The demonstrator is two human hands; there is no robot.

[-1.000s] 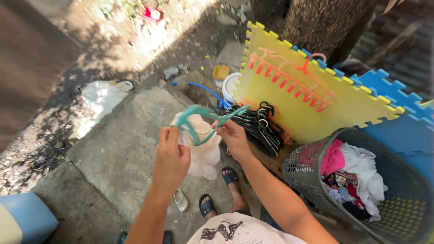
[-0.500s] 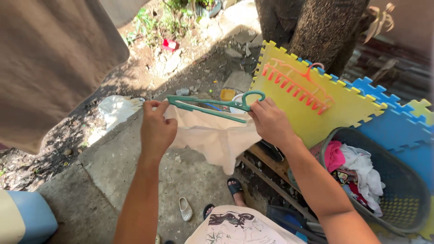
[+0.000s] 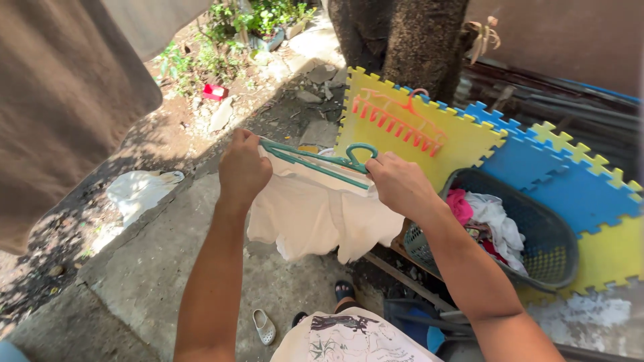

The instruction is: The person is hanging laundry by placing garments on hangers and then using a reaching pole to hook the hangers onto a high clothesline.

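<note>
A brown sheet [image 3: 60,100] hung at ten o'clock, the basket [image 3: 537,234] at three. The shirt [image 3: 315,214] draped at centre on the hanger [image 3: 315,159] — left hand [image 3: 243,171] and right hand [image 3: 400,184] each clamped an end. Best keep it level — shoulders seated evenly.

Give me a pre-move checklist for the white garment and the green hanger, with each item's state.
1. Left hand grips one end of the green hanger: ok.
2. Right hand grips the hanger near its hook: ok.
3. White garment hangs from the hanger, clear of the concrete ground: ok.
4. Garment seated evenly on both hanger arms: cannot tell, the hands hide the ends.
5. Hook free of cloth: ok.
6. Laundry basket within the right arm's reach: ok, it stands just beside that arm.
</note>
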